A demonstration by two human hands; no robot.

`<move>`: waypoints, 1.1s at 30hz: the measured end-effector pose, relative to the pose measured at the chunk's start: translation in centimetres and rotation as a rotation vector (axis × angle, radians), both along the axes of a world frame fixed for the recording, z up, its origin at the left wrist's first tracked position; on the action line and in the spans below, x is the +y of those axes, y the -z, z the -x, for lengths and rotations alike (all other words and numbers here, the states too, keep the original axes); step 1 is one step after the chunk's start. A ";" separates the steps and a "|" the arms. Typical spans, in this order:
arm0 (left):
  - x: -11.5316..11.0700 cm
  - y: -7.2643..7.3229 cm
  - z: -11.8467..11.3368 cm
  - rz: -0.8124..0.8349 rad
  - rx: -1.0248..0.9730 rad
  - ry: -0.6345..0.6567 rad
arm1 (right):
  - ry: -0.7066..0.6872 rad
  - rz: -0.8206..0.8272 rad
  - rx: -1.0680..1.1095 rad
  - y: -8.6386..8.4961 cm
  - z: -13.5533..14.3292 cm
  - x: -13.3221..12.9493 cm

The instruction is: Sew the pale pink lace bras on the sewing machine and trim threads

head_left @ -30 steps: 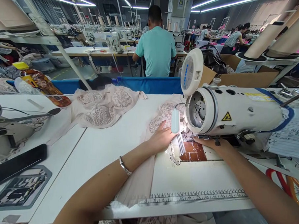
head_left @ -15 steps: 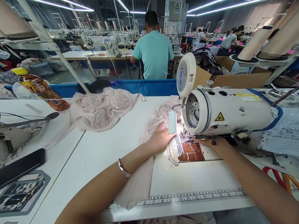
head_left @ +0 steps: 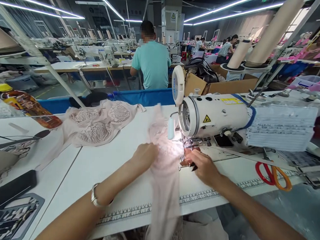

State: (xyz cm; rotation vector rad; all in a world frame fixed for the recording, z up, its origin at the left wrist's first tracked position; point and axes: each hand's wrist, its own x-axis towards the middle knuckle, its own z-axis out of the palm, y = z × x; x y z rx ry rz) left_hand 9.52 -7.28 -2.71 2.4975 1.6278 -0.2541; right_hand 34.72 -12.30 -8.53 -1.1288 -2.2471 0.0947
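Note:
My left hand [head_left: 145, 155] is closed in a fist at the left edge of a pale pink lace bra [head_left: 165, 154], gripping its fabric. The bra is motion-blurred; one end lies under the lit needle area and a long strip hangs over the table's front edge. A white sewing machine [head_left: 218, 113] stands to the right, its round end cover swung up. In front of its presser foot, my right hand [head_left: 204, 167] has its fingers pinched together over the brown plate [head_left: 191, 155]. A small dark item shows under those fingers, too little to name.
Another lace bra [head_left: 104, 123] lies at the left, beside a tipped drink bottle [head_left: 30, 105]. Scissors [head_left: 274, 174] with red and orange handles lie at the right, near a written sheet [head_left: 281, 127]. A printed ruler [head_left: 199, 197] runs along the front edge. A person [head_left: 152, 59] sits ahead.
My left hand has drawn back toward me, bringing bra fabric along. My right hand has come from beneath the machine arm to the front of the presser foot. The view has turned right.

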 end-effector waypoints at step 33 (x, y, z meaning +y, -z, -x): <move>-19.7 2.5 -0.3 0.794 -0.917 0.233 | -0.263 0.852 0.058 -3.0 0.5 -16.6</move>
